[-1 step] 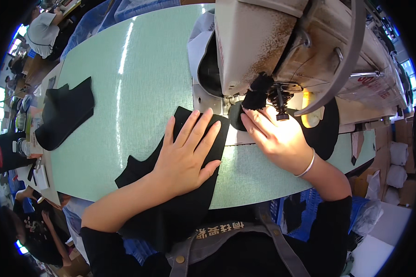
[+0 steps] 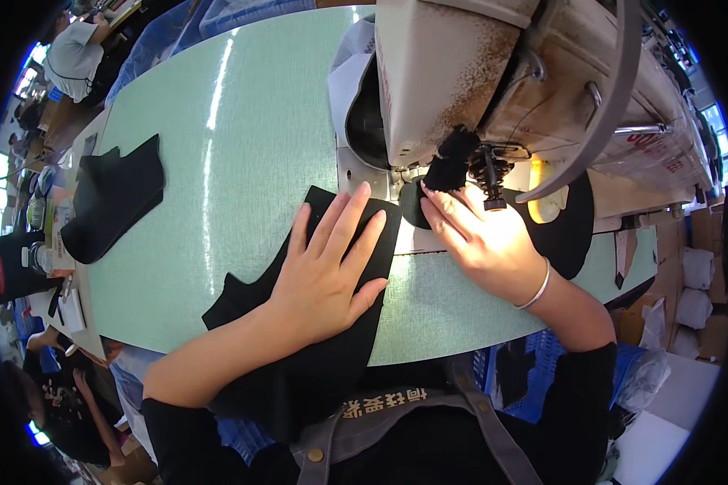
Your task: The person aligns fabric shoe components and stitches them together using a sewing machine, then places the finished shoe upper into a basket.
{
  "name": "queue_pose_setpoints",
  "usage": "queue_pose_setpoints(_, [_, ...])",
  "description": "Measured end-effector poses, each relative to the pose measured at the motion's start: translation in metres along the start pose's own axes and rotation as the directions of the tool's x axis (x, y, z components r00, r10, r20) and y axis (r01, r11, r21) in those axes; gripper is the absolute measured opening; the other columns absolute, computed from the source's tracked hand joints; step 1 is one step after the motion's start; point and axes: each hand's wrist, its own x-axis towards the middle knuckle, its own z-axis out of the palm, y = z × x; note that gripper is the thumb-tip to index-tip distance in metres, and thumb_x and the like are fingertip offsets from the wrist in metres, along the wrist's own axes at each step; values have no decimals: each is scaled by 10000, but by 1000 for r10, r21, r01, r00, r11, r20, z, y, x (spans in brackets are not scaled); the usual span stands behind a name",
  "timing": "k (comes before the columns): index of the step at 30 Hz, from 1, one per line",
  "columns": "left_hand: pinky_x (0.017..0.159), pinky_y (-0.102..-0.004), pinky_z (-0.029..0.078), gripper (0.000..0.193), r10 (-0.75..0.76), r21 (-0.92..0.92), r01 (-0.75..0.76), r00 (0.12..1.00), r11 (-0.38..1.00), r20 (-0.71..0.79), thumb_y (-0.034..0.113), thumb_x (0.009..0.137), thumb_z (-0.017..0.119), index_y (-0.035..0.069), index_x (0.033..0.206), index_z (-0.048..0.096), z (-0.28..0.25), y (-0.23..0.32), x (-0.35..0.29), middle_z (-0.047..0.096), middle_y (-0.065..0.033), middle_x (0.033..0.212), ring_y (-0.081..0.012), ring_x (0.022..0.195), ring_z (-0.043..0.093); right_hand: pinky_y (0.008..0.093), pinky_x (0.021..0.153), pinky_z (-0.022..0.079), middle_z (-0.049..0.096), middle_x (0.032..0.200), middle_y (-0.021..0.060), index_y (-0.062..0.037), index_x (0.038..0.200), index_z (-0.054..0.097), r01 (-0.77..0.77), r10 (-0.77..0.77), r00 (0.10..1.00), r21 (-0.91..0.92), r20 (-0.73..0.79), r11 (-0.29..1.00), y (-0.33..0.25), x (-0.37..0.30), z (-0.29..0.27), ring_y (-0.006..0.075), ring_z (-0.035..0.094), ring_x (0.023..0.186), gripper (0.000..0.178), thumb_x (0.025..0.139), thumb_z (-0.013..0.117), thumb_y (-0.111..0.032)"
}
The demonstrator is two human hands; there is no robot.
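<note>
My left hand (image 2: 328, 271) lies flat with its fingers spread on a long black fabric piece (image 2: 299, 364) that runs from my lap up to the sewing machine (image 2: 493, 81). My right hand (image 2: 481, 238), with a thin bracelet on the wrist, rests by the needle. Its fingertips press on the black fabric's rounded end (image 2: 412, 206) under the presser foot. A lamp on the machine lights the back of that hand. Neither hand closes around anything.
The pale green table (image 2: 243, 121) carries a stack of black cut pieces (image 2: 113, 198) at its far left. Another black piece (image 2: 570, 230) lies right of the machine. A blue crate (image 2: 510, 372) sits below the table edge. Other people work at the left rim.
</note>
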Motion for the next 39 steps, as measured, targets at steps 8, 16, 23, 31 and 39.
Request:
queue_pose_setpoints(8, [1105, -643, 178, 720, -81, 48, 80, 997, 996, 14, 336, 852, 637, 20, 1446, 380, 5, 7, -2, 331, -136, 1515, -314, 1419, 288, 269, 634, 554, 615, 1281, 125, -3, 1174, 639, 80, -80, 997, 41, 0, 996, 4, 3, 1, 239, 656, 950, 438, 742, 631, -72])
queue_pose_setpoints(16, [1120, -630, 138, 648, -74, 40, 76, 996, 996, -51, 348, 855, 629, 104, 1425, 441, 9, 11, 5, 376, -128, 1487, -313, 1373, 337, 301, 758, 567, 615, 1275, 132, 8, 1185, 632, 39, -43, 996, 50, 72, 998, -2, 7, -2, 259, 657, 989, 442, 753, 617, -87])
queue_pose_setpoints(23, [1122, -620, 155, 650, -23, 58, 28, 997, 998, -72, 348, 826, 655, 106, 1400, 470, 9, 10, 10, 417, -134, 1443, -325, 1332, 375, 286, 709, 562, 609, 1280, 129, 8, 1197, 625, 40, -40, 998, 2, 52, 999, -4, 7, -3, 250, 644, 971, 458, 750, 617, -91])
queue_pose_setpoints(31, [1083, -618, 264, 643, 38, 102, -30, 996, 994, -79, 362, 803, 674, 85, 1360, 511, 6, 1, 22, 395, -194, 1461, -344, 1246, 441, 266, 625, 528, 652, 1160, 34, -29, 1273, 591, -23, 27, 990, -28, 136, 999, -3, 4, -1, 172, 612, 881, 529, 748, 620, -85])
queue_pose_setpoints(39, [1076, -607, 279, 640, 62, 121, -48, 992, 991, -108, 365, 814, 658, 69, 1362, 510, 9, -8, 34, 434, -192, 1424, -345, 1246, 441, 311, 788, 515, 659, 1112, 10, -41, 1376, 500, -30, 30, 999, 31, 15, 999, 11, 2, 14, 159, 607, 888, 631, 755, 610, -27])
